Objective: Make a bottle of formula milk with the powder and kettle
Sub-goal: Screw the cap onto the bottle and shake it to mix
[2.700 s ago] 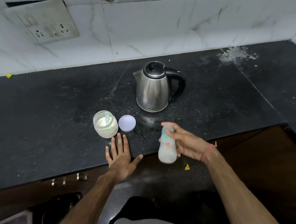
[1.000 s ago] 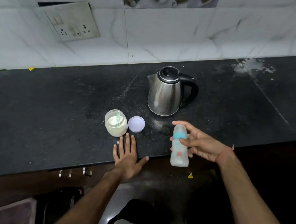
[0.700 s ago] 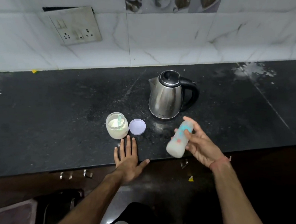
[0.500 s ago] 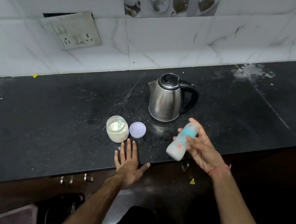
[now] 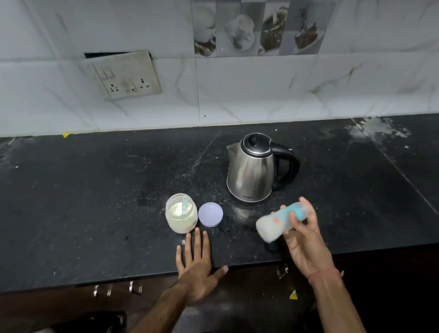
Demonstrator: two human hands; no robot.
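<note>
Fingers (image 5: 292, 217) of the right hand (image 5: 305, 241) clamped the tilted bottle (image 5: 279, 220), left hand (image 5: 196, 264) splayed flat on the bench (image 5: 86, 214); mixing looked underway, steady shaking needed next.

Head camera, looking forward and down over the counter's front edge.

There is one view only, worn on the person's head, so nothing is shared with a second camera. It stands above and just in front of the black counter (image 5: 85, 201), facing the tiled back wall (image 5: 260, 90), whose socket plate (image 5: 125, 75) sits upper left. The wide lens bends the counter's back edge and takes in the surface from its left end to the pale stain near the back right. Both forearms enter from the bottom edge, with the front edge of the counter crossing low in the picture, close to the camera.
</note>
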